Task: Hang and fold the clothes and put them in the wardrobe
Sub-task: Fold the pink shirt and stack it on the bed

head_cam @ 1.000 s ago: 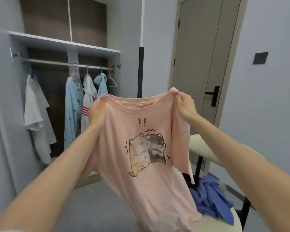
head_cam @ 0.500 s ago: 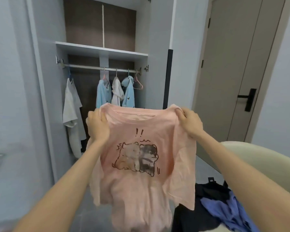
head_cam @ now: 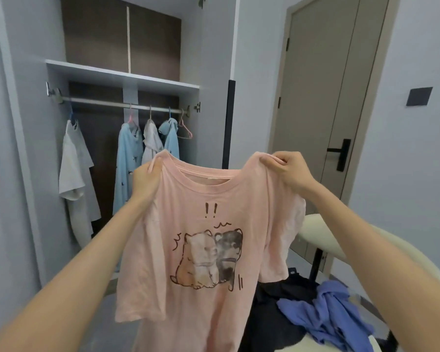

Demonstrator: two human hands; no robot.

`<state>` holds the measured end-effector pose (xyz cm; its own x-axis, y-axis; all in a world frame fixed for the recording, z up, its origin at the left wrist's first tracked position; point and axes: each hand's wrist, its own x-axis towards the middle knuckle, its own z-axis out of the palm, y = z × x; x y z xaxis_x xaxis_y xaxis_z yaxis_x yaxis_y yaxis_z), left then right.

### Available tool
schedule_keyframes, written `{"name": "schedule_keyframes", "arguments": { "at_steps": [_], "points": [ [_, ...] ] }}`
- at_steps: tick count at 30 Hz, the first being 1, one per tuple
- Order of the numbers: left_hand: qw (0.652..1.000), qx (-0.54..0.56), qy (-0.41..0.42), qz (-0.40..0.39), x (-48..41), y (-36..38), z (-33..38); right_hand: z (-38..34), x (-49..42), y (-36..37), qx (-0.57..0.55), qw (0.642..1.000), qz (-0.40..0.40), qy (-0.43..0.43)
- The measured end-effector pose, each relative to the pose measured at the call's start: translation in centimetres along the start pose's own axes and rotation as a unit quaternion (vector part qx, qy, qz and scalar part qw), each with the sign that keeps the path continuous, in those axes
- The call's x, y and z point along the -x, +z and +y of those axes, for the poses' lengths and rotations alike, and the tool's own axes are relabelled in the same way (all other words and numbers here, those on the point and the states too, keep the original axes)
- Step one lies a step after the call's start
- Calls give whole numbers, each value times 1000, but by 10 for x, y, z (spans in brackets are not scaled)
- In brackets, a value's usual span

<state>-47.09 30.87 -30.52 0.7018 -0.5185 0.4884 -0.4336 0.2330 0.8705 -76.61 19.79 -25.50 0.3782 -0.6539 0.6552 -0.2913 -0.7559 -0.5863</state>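
Past my fingers, one wardrobe rail (head_cam: 117, 104) holds four hung garments (head_cam: 126, 168) and one empty pink hanger (head_cam: 185, 131). My left hand (head_cam: 146, 177) and right hand (head_cam: 287, 171) each pinch a shoulder of one pink T-shirt (head_cam: 203, 250); one black garment (head_cam: 267, 326) and one blue garment (head_cam: 325, 316) lie below my right.

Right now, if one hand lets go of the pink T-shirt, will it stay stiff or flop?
Probably floppy: the pink T-shirt sags and creases between the left hand and right hand. It seems light, since a pinch at each shoulder holds it up. Released on one side, it would likely droop and bunch.
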Motion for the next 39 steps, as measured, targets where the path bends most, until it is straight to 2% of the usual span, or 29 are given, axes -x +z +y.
{"name": "schedule_keyframes", "arguments": {
  "at_steps": [4, 9, 13, 17, 22, 32, 39],
  "points": [
    [997, 62, 12, -34, -4, 31, 45, -22, -1, -50, -24, 992, 118, -39],
    [981, 146, 110, -63, -2, 89, 132, -52, -4, -130, -1, 952, 303, -44],
    [960, 215, 152, -94, 7, 136, 187, -70, 0, -193, 74, 921, 379, -55],
    [950, 242, 172, -93, 14, 161, 215, -85, 6, -235, 138, 897, 414, -66],
    [947, 241, 207, -55, 18, 162, 242, -105, 5, -257, 143, 877, 450, -92],
    [932, 275, 233, -33, 11, 126, 308, -158, -6, -281, 133, 869, 462, -121],
    [916, 300, 267, -15, 19, 91, 330, -179, 7, -282, 116, 845, 501, -147]
  ]
}}
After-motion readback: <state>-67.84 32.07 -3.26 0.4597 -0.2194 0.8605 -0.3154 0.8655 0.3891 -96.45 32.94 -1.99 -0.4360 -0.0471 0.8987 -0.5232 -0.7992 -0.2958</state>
